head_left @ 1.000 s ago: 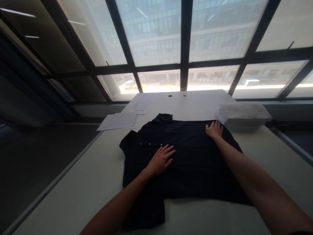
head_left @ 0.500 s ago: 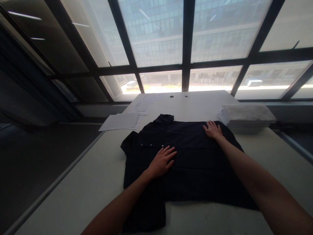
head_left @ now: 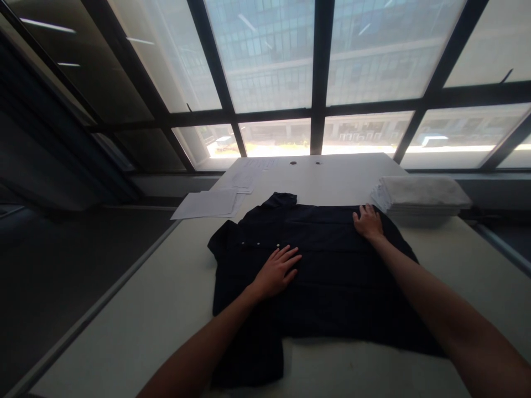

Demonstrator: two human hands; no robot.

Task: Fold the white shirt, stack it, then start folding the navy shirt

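Note:
A dark navy short-sleeved shirt (head_left: pixel 327 276) lies spread on the white table, its collar end to the left and its hem to the right. Several small pale buttons show along its front. My left hand (head_left: pixel 277 271) rests flat on the shirt's middle, just below the button line, fingers spread. Farther off, my right hand (head_left: pixel 369 222) presses on the shirt near its far hem corner, fingers extended. Neither hand grips the cloth. My left forearm hides part of the near sleeve, and my right forearm covers part of the hem.
On the right of the table (head_left: pixel 136 309) sits a stack of folded pale cloth (head_left: pixel 425 193), close beyond my right hand. Loose paper sheets (head_left: pixel 205 204) lie at the left edge. Large framed windows (head_left: pixel 265 61) stand behind the table, and a dark curtain (head_left: pixel 53 143) hangs at left.
My right hand has slid slightly to the right along the shirt's far edge. My left hand stays in place on the shirt. The view has shifted a little.

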